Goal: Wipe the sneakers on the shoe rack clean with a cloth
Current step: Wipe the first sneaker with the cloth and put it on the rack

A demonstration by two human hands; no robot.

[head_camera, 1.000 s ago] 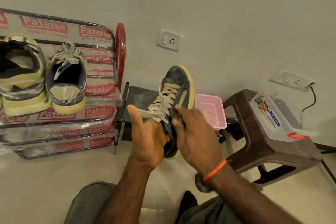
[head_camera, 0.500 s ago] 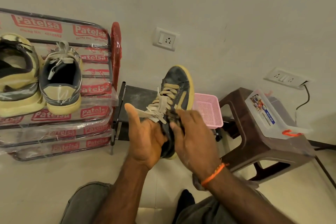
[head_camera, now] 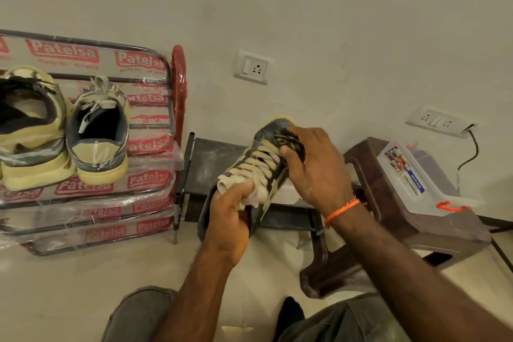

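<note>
While the person sits facing the wall, the left hand [head_camera: 230,219] grips the heel end of a dark grey low sneaker with a yellow rubber sole and cream laces [head_camera: 259,159], fingers curled around its collar and bunching the loose lace ends against the tongue. Beyond that hand the shoe tilts up and away, toe toward the wall. At the toe, the right hand [head_camera: 319,166], an orange thread band on its wrist, clutches a dark striped cloth [head_camera: 287,139] and presses it on the toe cap. Well to the left of the left hand stands a metal shoe rack wrapped in red-printed clear plastic [head_camera: 138,144], holding two more grey-and-yellow sneakers [head_camera: 97,133] heel-out on its top shelf. Just right of the right hand sits a brown plastic stool [head_camera: 388,219] carrying a clear lidded plastic box [head_camera: 410,175].
</note>
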